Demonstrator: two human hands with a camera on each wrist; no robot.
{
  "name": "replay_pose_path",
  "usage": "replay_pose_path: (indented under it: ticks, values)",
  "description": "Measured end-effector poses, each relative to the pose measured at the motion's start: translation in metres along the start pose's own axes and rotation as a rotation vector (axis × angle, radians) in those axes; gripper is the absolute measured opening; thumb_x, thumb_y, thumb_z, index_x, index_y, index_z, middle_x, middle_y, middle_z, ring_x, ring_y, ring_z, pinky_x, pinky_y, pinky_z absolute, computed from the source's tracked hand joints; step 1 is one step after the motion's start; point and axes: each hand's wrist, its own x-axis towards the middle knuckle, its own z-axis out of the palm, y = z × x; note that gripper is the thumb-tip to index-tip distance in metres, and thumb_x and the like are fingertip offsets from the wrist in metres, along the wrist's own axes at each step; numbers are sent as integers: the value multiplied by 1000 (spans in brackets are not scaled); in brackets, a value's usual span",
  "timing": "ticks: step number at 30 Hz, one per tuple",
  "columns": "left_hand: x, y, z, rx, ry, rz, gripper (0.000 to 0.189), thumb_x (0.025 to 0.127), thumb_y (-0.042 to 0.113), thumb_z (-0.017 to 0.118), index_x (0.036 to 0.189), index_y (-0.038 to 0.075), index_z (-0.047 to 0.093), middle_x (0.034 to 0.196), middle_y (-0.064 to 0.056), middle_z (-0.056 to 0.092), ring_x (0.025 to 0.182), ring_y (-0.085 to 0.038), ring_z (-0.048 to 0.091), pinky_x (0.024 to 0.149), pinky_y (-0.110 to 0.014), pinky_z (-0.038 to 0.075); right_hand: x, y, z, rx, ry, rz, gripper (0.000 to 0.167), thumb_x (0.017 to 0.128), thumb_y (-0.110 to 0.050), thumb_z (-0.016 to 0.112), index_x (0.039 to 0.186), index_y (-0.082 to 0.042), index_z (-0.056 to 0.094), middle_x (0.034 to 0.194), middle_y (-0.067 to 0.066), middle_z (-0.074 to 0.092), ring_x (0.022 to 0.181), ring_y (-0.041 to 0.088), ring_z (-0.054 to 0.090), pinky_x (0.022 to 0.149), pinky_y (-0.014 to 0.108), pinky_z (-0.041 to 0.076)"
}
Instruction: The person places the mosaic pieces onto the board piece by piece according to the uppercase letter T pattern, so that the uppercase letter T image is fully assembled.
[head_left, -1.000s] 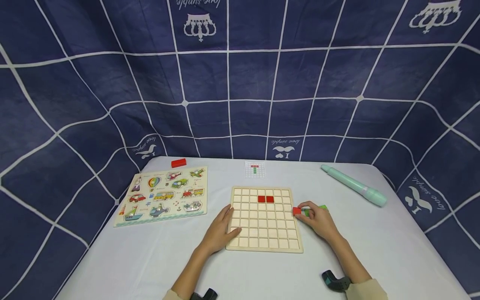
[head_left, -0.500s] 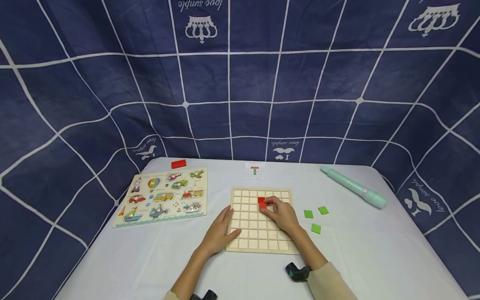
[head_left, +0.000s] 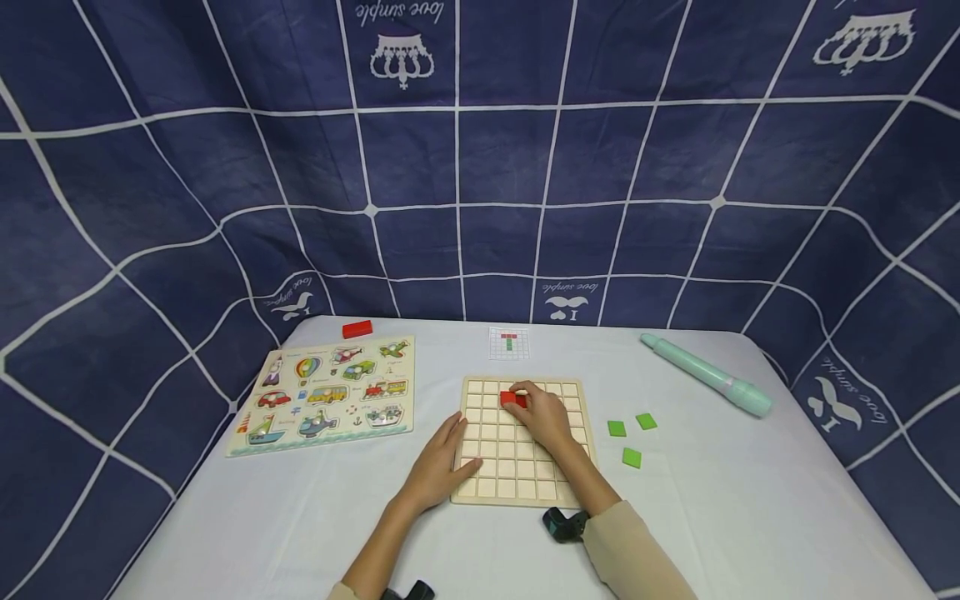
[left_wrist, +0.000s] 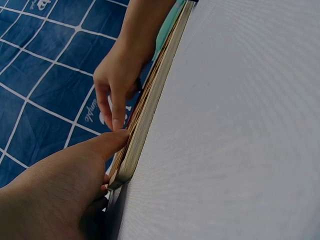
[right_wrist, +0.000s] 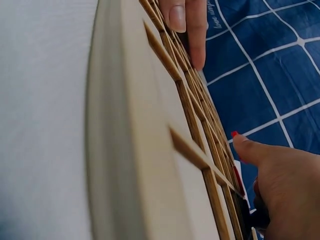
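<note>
1. Pinched now between thumb and fingers of the right hand (head_left: 546,417): a red tile (head_left: 507,398), over the grid board (head_left: 525,479) near its far edge; whether it is seated cannot be told.
2. The board's left edge is touched by the left hand (head_left: 438,467), thumb and fingers spread wide.
3. Three green tiles (head_left: 632,457) are scattered beyond the board's right edge.
4. By the tabletop (head_left: 750,517)'s far edge, a pattern card (head_left: 497,352) is laid.
5. Its far-left corner is taken by a picture puzzle (head_left: 292,417).
</note>
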Motion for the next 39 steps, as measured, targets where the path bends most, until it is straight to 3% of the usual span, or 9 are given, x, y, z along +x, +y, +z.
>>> replay_pose_path:
  ticks: [14, 23, 33, 39]
  values:
    - [0, -1, -1, 2, 2, 7, 74, 87, 39, 61, 141, -3, 32, 148, -14, 25, 134, -31, 26, 105, -45, 28, 3, -3, 2, -74, -45, 40, 34, 77, -33, 74, 102, -13, 66, 53, -6, 40, 49, 13, 37, 45, 27, 33]
    - [0, 0, -1, -2, 8, 9, 74, 88, 40, 61, 141, -3, 32, 148, -14, 25, 133, -32, 27, 105, -46, 28, 4, -3, 2, -111, -55, 45, 33, 78, -34, 74, 102, -12, 67, 56, -5, 51, 53, 14, 49, 48, 28, 41]
    - [-1, 1, 0, -3, 4, 10, 73, 87, 39, 61, 140, -3, 33, 148, -14, 25, 133, -33, 27, 104, -47, 29, -6, -1, -12, 0, -30, -5, 32, 78, -32, 74, 104, -16, 67, 49, -10, 33, 45, 7, 28, 41, 25, 27]
    - [-1, 1, 1, -7, 2, 5, 74, 87, 39, 61, 141, -3, 32, 148, -14, 24, 134, -32, 26, 105, -46, 27, -17, 10, -30, 27, -39, -41, 31, 78, -33, 73, 105, -17, 68, 48, -11, 32, 43, 4, 26, 41, 23, 27]
